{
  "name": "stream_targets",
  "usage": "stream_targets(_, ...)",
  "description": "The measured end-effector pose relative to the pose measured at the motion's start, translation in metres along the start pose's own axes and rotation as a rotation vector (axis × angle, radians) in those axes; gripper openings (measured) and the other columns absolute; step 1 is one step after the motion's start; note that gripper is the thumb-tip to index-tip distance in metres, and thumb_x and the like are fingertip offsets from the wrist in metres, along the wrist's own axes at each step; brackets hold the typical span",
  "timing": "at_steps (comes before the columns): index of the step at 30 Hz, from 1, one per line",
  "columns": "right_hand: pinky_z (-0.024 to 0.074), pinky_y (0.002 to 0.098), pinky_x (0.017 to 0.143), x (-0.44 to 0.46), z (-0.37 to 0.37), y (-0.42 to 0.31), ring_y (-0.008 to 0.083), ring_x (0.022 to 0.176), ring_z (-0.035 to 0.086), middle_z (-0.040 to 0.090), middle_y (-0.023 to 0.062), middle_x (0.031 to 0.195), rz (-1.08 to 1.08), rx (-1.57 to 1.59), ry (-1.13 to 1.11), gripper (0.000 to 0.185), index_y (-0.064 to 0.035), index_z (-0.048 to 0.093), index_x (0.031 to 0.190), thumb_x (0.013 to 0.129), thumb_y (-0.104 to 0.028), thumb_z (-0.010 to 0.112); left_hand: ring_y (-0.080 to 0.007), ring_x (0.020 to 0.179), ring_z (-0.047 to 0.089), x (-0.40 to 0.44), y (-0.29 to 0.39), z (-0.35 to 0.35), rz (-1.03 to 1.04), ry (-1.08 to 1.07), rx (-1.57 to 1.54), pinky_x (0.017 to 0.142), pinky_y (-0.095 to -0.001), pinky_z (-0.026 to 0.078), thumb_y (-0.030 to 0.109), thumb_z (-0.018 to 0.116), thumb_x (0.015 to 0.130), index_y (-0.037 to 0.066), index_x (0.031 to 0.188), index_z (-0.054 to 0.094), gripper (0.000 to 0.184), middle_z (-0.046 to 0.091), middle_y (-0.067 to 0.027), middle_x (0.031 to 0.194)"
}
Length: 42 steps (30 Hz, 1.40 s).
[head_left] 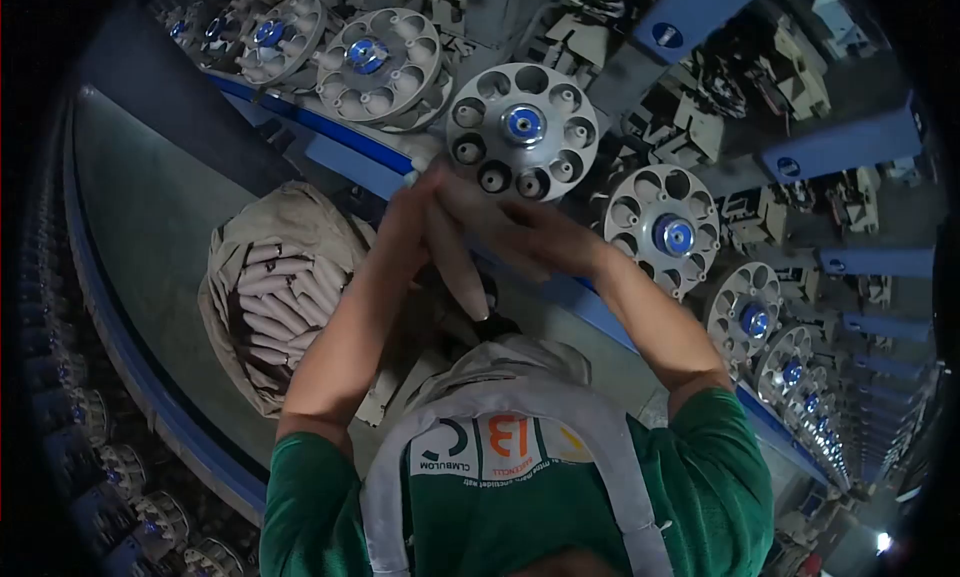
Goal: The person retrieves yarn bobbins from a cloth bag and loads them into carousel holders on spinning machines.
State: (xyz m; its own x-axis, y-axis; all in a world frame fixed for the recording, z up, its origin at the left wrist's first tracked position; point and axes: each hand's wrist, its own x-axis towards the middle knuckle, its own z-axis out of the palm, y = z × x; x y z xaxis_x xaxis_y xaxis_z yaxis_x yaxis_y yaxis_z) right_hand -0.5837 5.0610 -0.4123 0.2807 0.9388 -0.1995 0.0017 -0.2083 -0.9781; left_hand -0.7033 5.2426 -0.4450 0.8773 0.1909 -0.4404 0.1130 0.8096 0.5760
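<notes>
Blurred by motion, my left hand is at the near edge of the machine, closed round the upper end of a pale yarn bobbin that hangs down toward my apron. To its right, my right hand is held below the round magazine with the blue hub. A second pale, smeared bobbin lies between the two hands, against the fingers of my right hand. Some pockets of the magazine hold bobbin tips; others look dark.
An open cloth sack full of bobbins stands at the left. More round magazines line the machine on the left, and others run down to the right. A blue rail edges the machine.
</notes>
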Motion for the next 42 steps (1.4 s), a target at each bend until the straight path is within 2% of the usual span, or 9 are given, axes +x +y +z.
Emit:
stream_targets(4, 0.0354, 0.0204, 0.055, 0.029, -0.031, 0.015, 0.0074, 0.065, 0.048, 0.06, 0.0018, 0.082, 0.528, 0.387, 0.132, 0.025, -0.006, 0.056, 0.111, 0.089, -0.017, 0.052, -0.0209, 0.078, 0.057, 0.028, 0.049, -0.013, 0.128, 0.285, -0.042, 0.068, -0.0347, 0.047, 0.045, 0.057, 0.086, 0.006, 0.099, 0.057, 0.04, 0.059, -0.0073, 0.086)
stream_targets(6, 0.0322, 0.0191, 0.053, 0.038, -0.058, 0.023, 0.0067, 0.059, 0.043, 0.056, -0.0009, 0.071, 0.234, -0.145, 0.375, 0.016, -0.0073, 0.061, 0.098, 0.09, -0.017, 0.051, -0.0214, 0.077, 0.057, 0.044, 0.072, -0.019, 0.123, 0.435, -0.069, 0.069, -0.0355, 0.047, 0.044, 0.056, 0.087, 0.006, 0.099, 0.057, 0.041, 0.059, -0.0076, 0.086)
stream_targets(13, 0.0309, 0.0168, 0.054, 0.072, -0.149, 0.018, 0.0034, 0.061, 0.041, 0.048, -0.0061, 0.069, -0.074, 0.123, 0.859, 0.016, -0.0084, 0.057, 0.083, 0.093, -0.019, 0.051, -0.022, 0.076, 0.059, 0.101, 0.107, -0.011, 0.262, 0.329, -0.121, 0.066, -0.0368, 0.05, 0.039, 0.058, 0.086, 0.003, 0.101, 0.056, 0.039, 0.06, -0.009, 0.085)
stream_targets(18, 0.0392, 0.0215, 0.056, 0.119, -0.132, -0.017, 0.008, 0.064, 0.046, 0.054, 0.0004, 0.078, -0.352, 0.054, 0.664, 0.016, -0.0045, 0.055, 0.086, 0.094, -0.017, 0.049, -0.0187, 0.071, 0.06, 0.146, 0.108, 0.004, 0.338, 0.257, 0.189, 0.062, -0.0326, 0.05, 0.029, 0.062, 0.085, 0.0, 0.095, 0.059, 0.031, 0.062, -0.0086, 0.083)
stream_targets(20, 0.0419, 0.0245, 0.057, 0.117, -0.112, -0.047, 0.0113, 0.063, 0.048, 0.055, 0.0043, 0.077, -0.189, 0.756, 0.505, 0.017, -0.0021, 0.053, 0.086, 0.094, -0.016, 0.048, -0.0146, 0.065, 0.059, 0.151, 0.107, 0.018, 0.331, 0.153, 0.293, 0.059, -0.0282, 0.048, 0.022, 0.065, 0.081, -0.001, 0.089, 0.061, 0.024, 0.062, -0.0077, 0.075)
stream_targets(28, 0.0409, 0.0225, 0.066, 0.111, -0.073, -0.039, 0.0099, 0.075, 0.048, 0.056, 0.0061, 0.093, -0.282, 0.092, 0.652, 0.011, -0.002, 0.053, 0.089, 0.092, -0.01, 0.046, -0.0117, 0.064, 0.058, 0.079, 0.121, 0.05, -0.027, -0.398, 0.996, 0.061, -0.0256, 0.047, 0.017, 0.065, 0.081, 0.001, 0.081, 0.064, 0.016, 0.063, -0.0037, 0.068)
stream_targets(31, 0.0426, 0.024, 0.073, 0.122, -0.029, -0.028, 0.0095, 0.086, 0.051, 0.057, 0.0059, 0.101, -0.357, -0.139, 0.241, 0.012, 0.0, 0.054, 0.099, 0.09, -0.005, 0.048, -0.0119, 0.066, 0.058, 0.052, 0.115, 0.044, 0.249, -0.688, 1.034, 0.062, -0.0261, 0.047, 0.018, 0.065, 0.082, 0.001, 0.083, 0.063, 0.017, 0.062, -0.004, 0.072)
stream_targets(35, 0.0445, 0.0256, 0.072, 0.105, -0.024, -0.022, 0.0122, 0.081, 0.055, 0.059, 0.0053, 0.089, -0.029, -0.076, 0.113, 0.014, 0.0006, 0.055, 0.101, 0.091, -0.009, 0.05, -0.0133, 0.07, 0.058, 0.029, 0.167, -0.024, 0.248, -0.316, 0.619, 0.061, -0.0289, 0.048, 0.015, 0.064, 0.083, 0.003, 0.092, 0.063, 0.015, 0.06, -0.0037, 0.081)
stream_targets(42, 0.0346, 0.0215, 0.055, 0.095, -0.066, -0.007, 0.0061, 0.062, 0.044, 0.05, -0.0024, 0.073, -0.178, 0.519, 0.805, 0.011, -0.0069, 0.055, 0.086, 0.091, -0.016, 0.052, -0.036, 0.076, 0.06, -0.029, 0.21, -0.166, -0.019, 0.116, 1.939, 0.066, -0.0391, 0.048, 0.027, 0.063, 0.08, 0.003, 0.094, 0.064, 0.027, 0.061, -0.0224, 0.081)
